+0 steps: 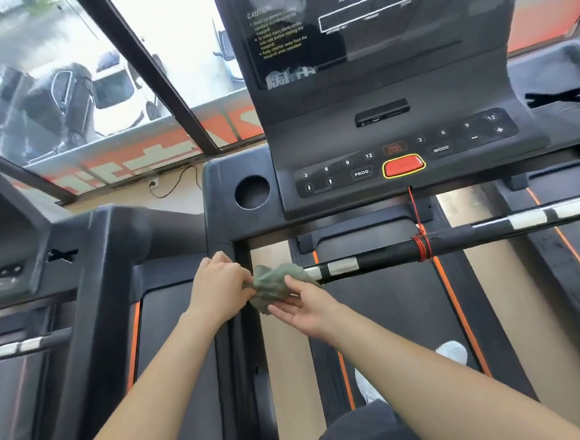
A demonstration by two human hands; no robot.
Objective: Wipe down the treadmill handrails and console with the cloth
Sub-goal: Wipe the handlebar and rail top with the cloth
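A crumpled green cloth (275, 284) sits between my two hands at the left end of the treadmill's front handrail bar (380, 256), a black bar with white tape bands and red cord wound on it. My left hand (219, 286) pinches the cloth's left side with curled fingers. My right hand (304, 303) lies under and beside the cloth with its fingers relaxed and the thumb resting on the fabric. The black console (404, 157) with its buttons and red stop key stands above the bar. The left side handrail (237, 343) runs down below my left hand.
A round cup holder (251, 192) is set into the console's left wing. A second treadmill (45, 278) stands close on the left. Glass windows (66, 81) face a car park ahead. My white shoes (452, 352) stand on the belt (401, 315).
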